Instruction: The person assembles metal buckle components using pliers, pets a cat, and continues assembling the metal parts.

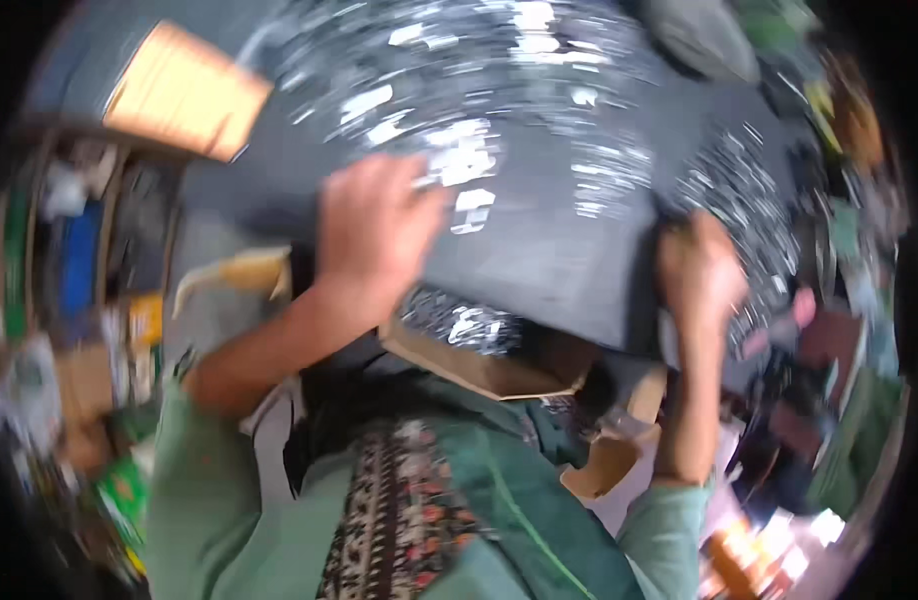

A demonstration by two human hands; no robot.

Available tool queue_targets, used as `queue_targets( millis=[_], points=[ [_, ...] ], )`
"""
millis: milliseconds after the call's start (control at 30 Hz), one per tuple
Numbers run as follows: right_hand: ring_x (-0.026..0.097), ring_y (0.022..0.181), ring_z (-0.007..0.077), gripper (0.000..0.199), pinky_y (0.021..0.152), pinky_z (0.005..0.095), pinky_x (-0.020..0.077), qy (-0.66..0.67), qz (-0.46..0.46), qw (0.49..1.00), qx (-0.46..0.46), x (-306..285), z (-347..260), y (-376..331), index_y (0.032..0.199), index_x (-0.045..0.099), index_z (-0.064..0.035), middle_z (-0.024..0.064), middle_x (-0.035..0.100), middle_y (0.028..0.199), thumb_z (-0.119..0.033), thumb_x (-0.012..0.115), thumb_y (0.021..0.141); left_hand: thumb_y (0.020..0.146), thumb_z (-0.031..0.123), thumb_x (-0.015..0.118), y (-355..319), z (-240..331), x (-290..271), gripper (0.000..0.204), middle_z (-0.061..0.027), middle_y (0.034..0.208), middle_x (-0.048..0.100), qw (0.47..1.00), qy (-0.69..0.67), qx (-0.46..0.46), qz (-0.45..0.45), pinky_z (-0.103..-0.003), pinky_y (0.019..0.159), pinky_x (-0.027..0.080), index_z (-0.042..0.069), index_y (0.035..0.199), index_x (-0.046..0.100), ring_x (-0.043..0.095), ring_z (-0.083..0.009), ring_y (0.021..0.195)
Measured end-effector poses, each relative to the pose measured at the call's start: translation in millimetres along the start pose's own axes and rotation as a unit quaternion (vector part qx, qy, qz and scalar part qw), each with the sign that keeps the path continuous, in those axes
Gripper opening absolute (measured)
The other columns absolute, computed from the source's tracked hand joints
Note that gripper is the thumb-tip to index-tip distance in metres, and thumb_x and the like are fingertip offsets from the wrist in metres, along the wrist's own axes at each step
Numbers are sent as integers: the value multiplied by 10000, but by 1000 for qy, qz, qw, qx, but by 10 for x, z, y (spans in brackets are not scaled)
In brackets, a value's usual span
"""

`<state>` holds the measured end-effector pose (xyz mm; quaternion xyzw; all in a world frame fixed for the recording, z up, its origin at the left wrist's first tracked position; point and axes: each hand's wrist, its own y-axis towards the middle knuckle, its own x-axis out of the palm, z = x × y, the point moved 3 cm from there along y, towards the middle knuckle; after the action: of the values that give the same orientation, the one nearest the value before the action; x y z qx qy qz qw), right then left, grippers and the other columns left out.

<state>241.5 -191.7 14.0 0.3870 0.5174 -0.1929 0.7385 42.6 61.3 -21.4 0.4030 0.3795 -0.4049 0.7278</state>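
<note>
The whole picture is smeared by motion. My left hand (pixel 374 220) is over the left part of a dark grey flat surface (pixel 539 265); its fingers are too blurred to read. My right hand (pixel 701 265) is at that surface's right edge, fingers curled in, and what they hold is hidden. Many small shiny pieces (pixel 469 150) lie spread beyond my hands, more of them to the right. Below the near edge, a brown cardboard box (pixel 479 372) stands against my lap, with shiny pieces showing behind its rim.
At the upper left is a bright orange-lit panel (pixel 189 92). A yellowish curved object (pixel 244 272) rests left of my forearm. Shelves with a blue item (pixel 79 260) stand at far left. A grey rounded object (pixel 701 38) sits at the back right, with clutter along the right side.
</note>
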Motion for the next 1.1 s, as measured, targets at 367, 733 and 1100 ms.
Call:
queue_targets(
  millis=[367,733,1100],
  points=[
    [636,1000,394,351,824,474,490,-85,-183,978,46,-44,46,89,1134,615,-29,188,667,1117,-298,607,909,765,194,593,-81,30,53,159,-98,1030,538,975,-97,16,201,-423,889,370,42,766,637,474,-258,1081],
    [649,897,359,246,770,451,518,-133,-125,983,-22,70,234,99,1008,599,-21,176,649,1012,-225,634,875,756,125,658,203,186,-42,103,-67,946,548,897,-279,15,343,-407,803,409,53,800,599,503,-247,967],
    [661,856,332,199,711,455,528,-111,-46,993,-19,79,183,11,1030,583,-49,129,645,996,-153,608,862,967,58,552,-177,679,64,95,-94,712,627,648,-754,-99,29,-310,565,453,-33,991,539,578,-124,625]
  ],
)
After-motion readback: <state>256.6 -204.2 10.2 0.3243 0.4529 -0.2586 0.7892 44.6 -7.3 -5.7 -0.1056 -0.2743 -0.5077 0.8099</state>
